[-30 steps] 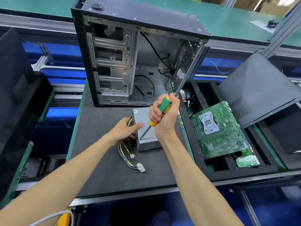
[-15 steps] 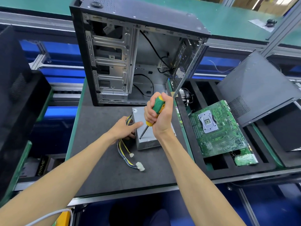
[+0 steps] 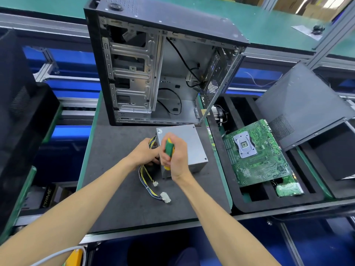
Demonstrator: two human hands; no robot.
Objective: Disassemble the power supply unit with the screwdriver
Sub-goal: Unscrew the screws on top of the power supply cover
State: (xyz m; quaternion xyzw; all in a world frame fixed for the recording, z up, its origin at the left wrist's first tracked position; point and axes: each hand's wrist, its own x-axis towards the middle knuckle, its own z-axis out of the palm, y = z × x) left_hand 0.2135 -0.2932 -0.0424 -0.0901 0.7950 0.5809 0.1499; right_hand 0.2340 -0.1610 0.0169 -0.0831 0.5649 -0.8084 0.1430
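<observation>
The green and yellow screwdriver is clenched in the right hand, held nearly upright over the near left corner of the PSU; its tip is hidden behind the fist. The left hand is pressed against the PSU's left side, fingers curled among the cables; whether anything is gripped cannot be told. The PSU lies on the grey mat, just in front of the open case. The case holds only loose black wires and bare drive bays. To the right, a black foam tray holds a motherboard, a smaller board and a cooler, partly hidden. A side panel is leaned across the tray's far right. Bare mat is left near the front edge and to the left. White cable plugs lie near the left forearm.
</observation>
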